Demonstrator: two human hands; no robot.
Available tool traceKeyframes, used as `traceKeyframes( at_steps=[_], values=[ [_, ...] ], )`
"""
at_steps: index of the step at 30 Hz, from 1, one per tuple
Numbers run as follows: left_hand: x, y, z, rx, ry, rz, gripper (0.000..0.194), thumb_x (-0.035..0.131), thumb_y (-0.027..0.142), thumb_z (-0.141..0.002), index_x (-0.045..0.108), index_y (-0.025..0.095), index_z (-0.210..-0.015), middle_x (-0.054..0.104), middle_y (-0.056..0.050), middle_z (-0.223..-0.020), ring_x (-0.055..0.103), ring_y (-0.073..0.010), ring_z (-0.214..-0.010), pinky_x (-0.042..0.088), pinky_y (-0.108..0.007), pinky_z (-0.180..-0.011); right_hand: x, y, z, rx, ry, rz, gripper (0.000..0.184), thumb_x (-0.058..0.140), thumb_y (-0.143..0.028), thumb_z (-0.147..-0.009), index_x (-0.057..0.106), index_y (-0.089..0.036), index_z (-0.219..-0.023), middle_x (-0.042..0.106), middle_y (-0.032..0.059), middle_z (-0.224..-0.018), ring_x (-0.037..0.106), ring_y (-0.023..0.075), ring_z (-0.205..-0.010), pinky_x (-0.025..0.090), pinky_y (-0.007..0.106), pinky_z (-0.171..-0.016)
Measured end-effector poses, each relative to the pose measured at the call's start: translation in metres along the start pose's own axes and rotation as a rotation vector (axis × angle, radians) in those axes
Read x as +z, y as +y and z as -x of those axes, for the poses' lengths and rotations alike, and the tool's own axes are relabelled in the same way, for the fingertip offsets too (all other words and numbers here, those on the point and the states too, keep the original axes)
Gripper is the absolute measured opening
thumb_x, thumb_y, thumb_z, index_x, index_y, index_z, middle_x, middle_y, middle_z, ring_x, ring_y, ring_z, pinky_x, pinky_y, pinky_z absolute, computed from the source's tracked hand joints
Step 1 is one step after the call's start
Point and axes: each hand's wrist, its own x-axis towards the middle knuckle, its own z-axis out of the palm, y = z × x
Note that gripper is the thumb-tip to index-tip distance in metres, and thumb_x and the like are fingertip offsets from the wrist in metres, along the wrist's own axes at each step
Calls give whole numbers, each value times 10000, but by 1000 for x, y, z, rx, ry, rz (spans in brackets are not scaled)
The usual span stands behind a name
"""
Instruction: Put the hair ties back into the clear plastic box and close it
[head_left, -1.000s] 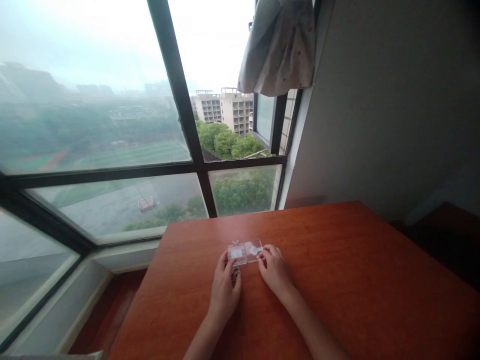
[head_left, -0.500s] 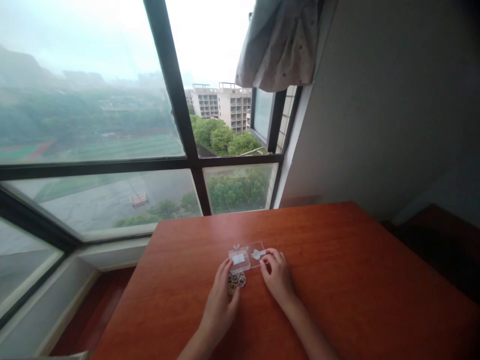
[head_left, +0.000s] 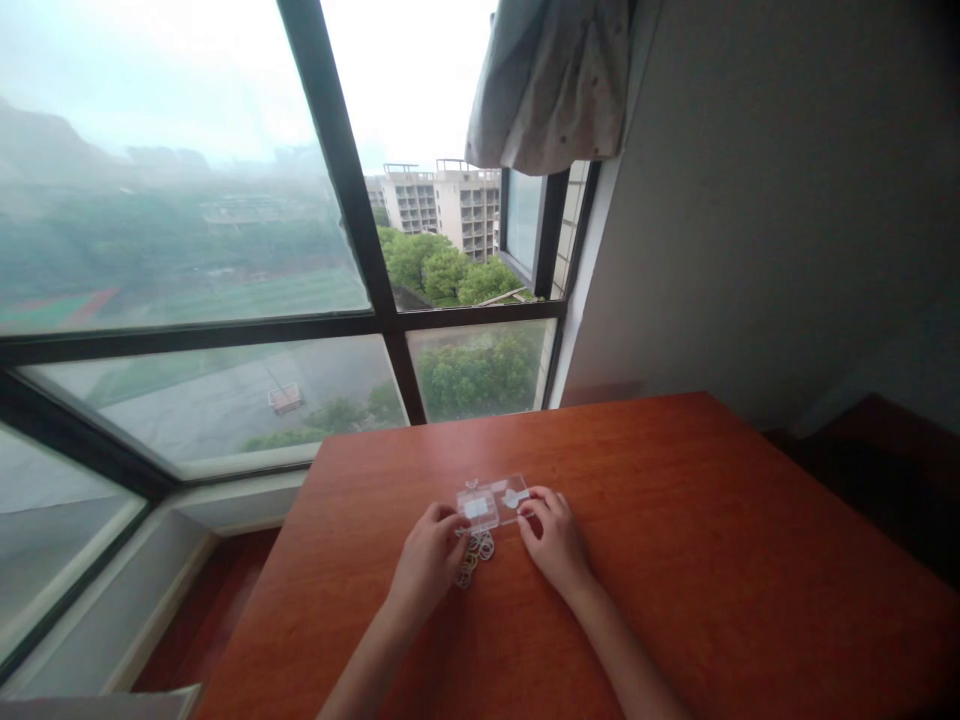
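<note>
A small clear plastic box [head_left: 477,507] lies opened out on the table, with a white label-like patch inside. Its hinged lid [head_left: 513,500] lies to the right and bears a pale patch. At the box's near left corner, my left hand [head_left: 429,555] is closed, fingers and thumb on the edge. My right hand [head_left: 553,535] pinches the lid's right edge between thumb and fingers. Just in front of the box, several small pale rings [head_left: 472,558] lie in a loose heap beside my left thumb, which partly hides them.
The reddish-brown wooden table [head_left: 675,520] extends around both hands. Beyond its far edge stand dark-framed windows [head_left: 480,318], one pane swung outward. A bunched curtain [head_left: 555,90] hangs above, and a grey wall [head_left: 735,220] rises at the right.
My left hand has shifted left and up, and its fingers have drawn in at the box's corner, leaving more of the rings showing. My right hand keeps to the lid's edge.
</note>
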Motion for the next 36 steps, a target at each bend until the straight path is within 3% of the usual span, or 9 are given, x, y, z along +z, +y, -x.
traceKeyframes(
  at_steps=[4,15,21,29,33,36],
  values=[
    [-3,2,-7,-13,0,-44,212,510,213,-849,723,213,-846,637,-66,-988,623,-178,-835,479,-274,-755,2,3,0,16,1,-10,123,564,-144,-804,658,-218,-835,619,71,-1075,549,231,-997,448,367,-890],
    [-4,-13,-16,-51,52,-143,230,496,228,-871,721,229,-915,673,-59,-1036,636,-204,-906,483,-301,-794,0,-1,-2,16,5,-15,137,569,-138,-810,668,-225,-848,632,65,-1088,557,229,-997,457,363,-882],
    [-2,-13,4,-52,110,-181,376,490,273,-882,534,230,-1253,587,-84,-1189,614,-228,-989,489,-335,-830,-2,-3,-1,-28,-55,29,207,557,-137,-810,679,-249,-934,631,47,-1149,553,221,-1008,447,363,-899],
    [5,-4,25,2,19,-149,310,492,293,-881,542,216,-1177,564,-93,-1155,573,-241,-1043,462,-381,-923,-4,-3,0,-15,38,-62,242,479,-149,-856,663,-215,-999,643,77,-1059,574,217,-992,460,346,-897],
    [10,1,24,38,-38,-127,270,511,268,-860,576,231,-1120,576,-80,-1080,568,-235,-1011,467,-374,-906,-7,-17,6,-57,-101,-105,240,443,-177,-895,661,-224,-983,662,50,-911,617,186,-871,480,288,-804],
    [15,6,24,54,-66,-124,243,496,245,-862,582,231,-1089,577,-75,-1032,569,-231,-980,476,-373,-892,-7,-33,10,-108,-239,-66,234,486,-201,-884,653,-240,-1043,682,35,-968,626,183,-907,467,274,-826]
  ],
)
